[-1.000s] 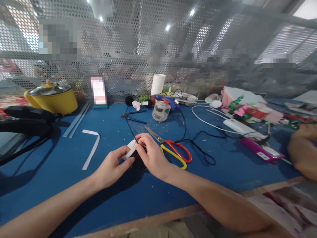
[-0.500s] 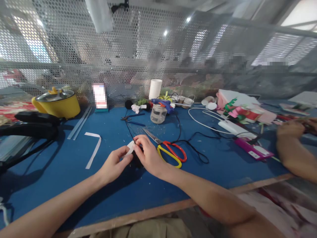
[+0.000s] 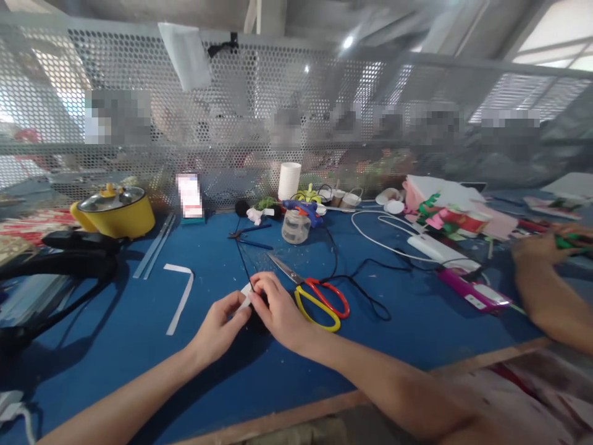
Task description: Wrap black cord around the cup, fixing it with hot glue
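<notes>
My left hand (image 3: 221, 326) pinches a short white strip (image 3: 245, 298) between thumb and fingers. My right hand (image 3: 279, 314) meets it at the strip's other end, its thumb and fingers closed on a thin black cord (image 3: 243, 259) against the strip. The cord runs up the table past the blue-handled pliers (image 3: 252, 237). A dark mass lies under the fingers, mostly hidden, so I cannot tell what it is. Just right of my right hand lie scissors (image 3: 319, 301) with one red and one yellow handle. Left of my hands rests a bent white ribbon (image 3: 182, 303).
Behind the scissors stand a clear jar (image 3: 295, 228), a blue glue gun (image 3: 303, 207) and a white roll (image 3: 290, 181). A yellow pot (image 3: 115, 213) and a lit phone (image 3: 189, 199) are at the left. Cables and a purple power strip (image 3: 472, 290) lie right, near a co-worker's hand (image 3: 537, 246).
The view has tilted up, so the table sits lower in the picture. My hands keep nearly the same hold on strip and cord. Green material now shows at the co-worker's hand.
</notes>
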{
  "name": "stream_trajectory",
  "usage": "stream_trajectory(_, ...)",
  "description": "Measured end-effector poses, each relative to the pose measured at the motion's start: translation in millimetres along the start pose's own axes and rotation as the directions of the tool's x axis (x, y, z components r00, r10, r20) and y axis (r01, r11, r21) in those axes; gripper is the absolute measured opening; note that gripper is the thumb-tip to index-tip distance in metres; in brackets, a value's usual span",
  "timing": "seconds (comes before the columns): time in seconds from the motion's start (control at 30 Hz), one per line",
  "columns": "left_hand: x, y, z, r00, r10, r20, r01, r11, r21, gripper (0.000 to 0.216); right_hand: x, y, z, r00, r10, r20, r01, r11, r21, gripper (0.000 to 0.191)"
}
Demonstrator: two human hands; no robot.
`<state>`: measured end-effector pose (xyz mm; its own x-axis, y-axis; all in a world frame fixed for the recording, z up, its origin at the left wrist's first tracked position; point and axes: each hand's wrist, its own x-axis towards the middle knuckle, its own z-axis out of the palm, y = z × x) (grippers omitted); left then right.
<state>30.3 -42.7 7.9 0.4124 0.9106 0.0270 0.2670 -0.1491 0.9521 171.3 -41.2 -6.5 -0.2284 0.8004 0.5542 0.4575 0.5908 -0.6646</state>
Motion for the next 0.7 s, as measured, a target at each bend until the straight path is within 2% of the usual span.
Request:
stream_trajectory(0.1, -0.1, -0.7, -5.4, 1.0, -0.017, 0.012, 0.018, 1.0, -0.019, 0.025, 5.8, 0.2, -11.6, 1.0, -0.009, -0.014, 0.009, 1.0, -0.006, 0.004)
stream_trajectory(0.23, 2.6, -2.9, -14.5, 0.999, -0.04, -0.02, 0.039, 0.997, -0.062, 0.026, 31.6, 10.3, -57.4, 0.987, 0.047, -0.154, -0.053, 0.998, -0.036, 0.011)
stream_trajectory(0.3, 4.4, -3.8, -17.0, 0.998, -0.048, -0.028, 0.046, 0.996, -0.08, 0.027, 50.3, 23.0, -86.6, 0.945, 0.126, -0.302, -0.162, 0.982, -0.097, 0.016)
stream_trajectory(0.37, 5.3, -5.1, -17.8, 0.998, -0.056, -0.024, 0.054, 0.995, -0.08, 0.028, 69.0, 40.3, -111.6, 0.882, 0.177, -0.438, -0.281, 0.941, -0.186, 0.02)
stream_trajectory(0.4, 5.3, -6.2, -17.8, 0.998, -0.058, -0.021, 0.056, 0.995, -0.077, 0.028, 77.4, 49.5, -121.0, 0.846, 0.235, -0.478, -0.356, 0.917, -0.179, 0.02)
stream_trajectory(0.43, 5.0, -7.5, -17.7, 0.998, -0.057, -0.018, 0.056, 0.996, -0.072, 0.028, 84.8, 58.4, -127.7, 0.81, 0.36, -0.463, -0.455, 0.884, -0.109, 0.021)
stream_trajectory(0.47, 4.5, -8.9, -17.5, 0.998, -0.052, -0.02, 0.05, 0.997, -0.066, 0.028, 91.0, 66.6, -131.9, 0.77, 0.506, -0.389, -0.555, 0.831, -0.017, 0.023)
stream_trajectory(0.53, 3.3, -11.5, -17.3, 0.999, -0.03, -0.023, 0.029, 0.999, -0.043, 0.027, 99.9, 79.3, -133.6, 0.724, 0.646, -0.242, -0.651, 0.756, 0.069, 0.029)
stream_trajectory(0.63, 1.5, -12.5, -17.0, 1.0, 0.013, -0.025, -0.013, 1.0, 0.014, 0.026, 105.8, 88.8, -127.1, 0.681, 0.73, -0.062, -0.716, 0.681, 0.152, 0.032)
stream_trajectory(0.7, 0.8, -10.7, -16.9, 0.998, 0.04, -0.043, -0.037, 0.998, 0.058, 0.025, 106.6, 91.3, -121.8, 0.665, 0.746, -0.007, -0.73, 0.653, 0.2, 0.027)
